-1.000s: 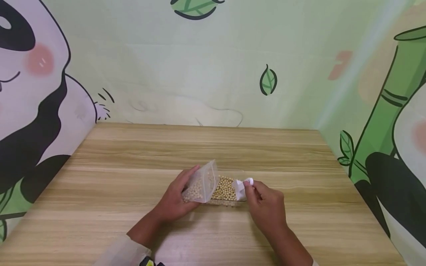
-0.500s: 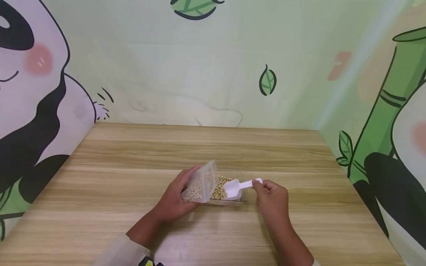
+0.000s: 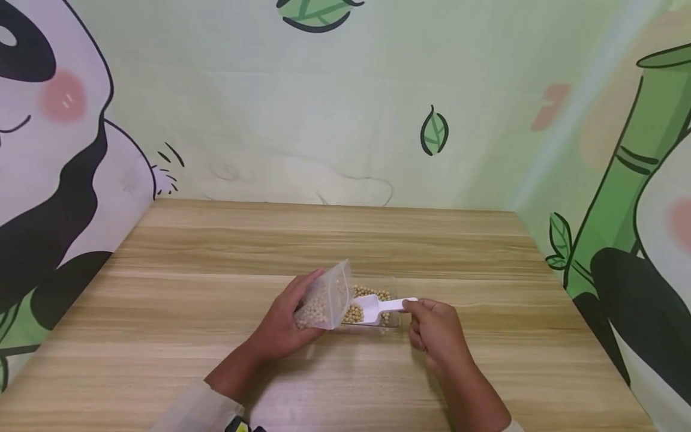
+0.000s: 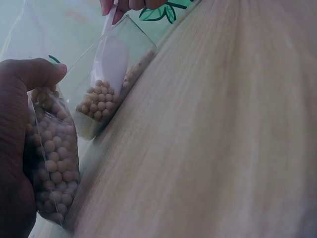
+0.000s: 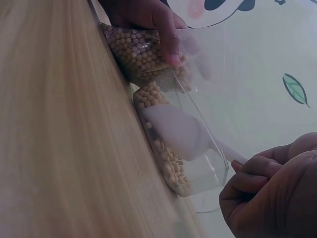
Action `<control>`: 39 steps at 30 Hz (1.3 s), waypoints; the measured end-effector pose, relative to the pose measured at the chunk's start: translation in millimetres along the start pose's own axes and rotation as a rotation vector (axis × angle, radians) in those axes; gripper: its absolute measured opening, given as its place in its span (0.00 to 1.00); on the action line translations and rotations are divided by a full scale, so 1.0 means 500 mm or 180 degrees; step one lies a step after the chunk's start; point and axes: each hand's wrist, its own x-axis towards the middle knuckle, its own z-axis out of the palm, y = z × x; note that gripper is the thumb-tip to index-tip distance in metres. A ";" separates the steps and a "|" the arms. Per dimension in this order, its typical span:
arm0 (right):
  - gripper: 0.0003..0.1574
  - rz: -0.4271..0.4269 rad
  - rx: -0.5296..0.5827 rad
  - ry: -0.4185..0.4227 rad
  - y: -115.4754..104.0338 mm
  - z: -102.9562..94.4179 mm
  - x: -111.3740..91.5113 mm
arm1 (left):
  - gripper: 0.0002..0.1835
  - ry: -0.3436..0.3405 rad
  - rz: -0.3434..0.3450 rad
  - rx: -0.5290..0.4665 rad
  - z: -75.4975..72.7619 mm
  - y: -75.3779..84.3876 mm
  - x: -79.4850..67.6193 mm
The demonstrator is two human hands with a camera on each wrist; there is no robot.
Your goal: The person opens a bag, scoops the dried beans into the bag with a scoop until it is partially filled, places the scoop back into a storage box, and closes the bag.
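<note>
A clear plastic bag (image 3: 318, 306), part full of round beige soybeans, stands on the table with its mouth open. My left hand (image 3: 286, 318) grips the bag from its left side, thumb near the top in the left wrist view. Beside it, to the right, sits a clear rectangular box (image 5: 208, 173) with soybeans (image 4: 99, 101) in it. My right hand (image 3: 439, 333) pinches the handle end of a white scoop (image 3: 371, 309). The scoop's blade is down inside the box among the beans, pointing toward the bag. In the head view the bag hides the box's left end.
The wood-grain table (image 3: 259, 240) stretches behind and to both sides of the box. Behind it rises a pale green wall (image 3: 324, 120) painted with leaves, pandas and bamboo.
The scoop has swung from steep to flatter and slid left through the beans toward the bag. My right hand first drew back right, then came slightly left. The left hand and bag keep their place.
</note>
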 end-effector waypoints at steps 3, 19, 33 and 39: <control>0.15 0.0039 -0.0024 -0.0045 0.002 0.000 0.003 | 0.52 0.0001 -0.0016 0.0000 -0.001 0.002 0.000; 0.17 0.0193 0.0281 -0.0432 0.010 -0.001 0.008 | 0.52 -0.0023 -0.0031 -0.0063 0.002 -0.002 -0.001; 0.25 0.0409 0.0723 -0.0578 0.004 -0.022 0.017 | 0.52 0.0036 0.0057 0.0020 0.000 0.001 0.001; 0.23 0.0458 0.0804 -0.0551 0.004 -0.027 0.023 | 0.52 0.0022 0.0057 -0.0025 0.000 0.003 0.002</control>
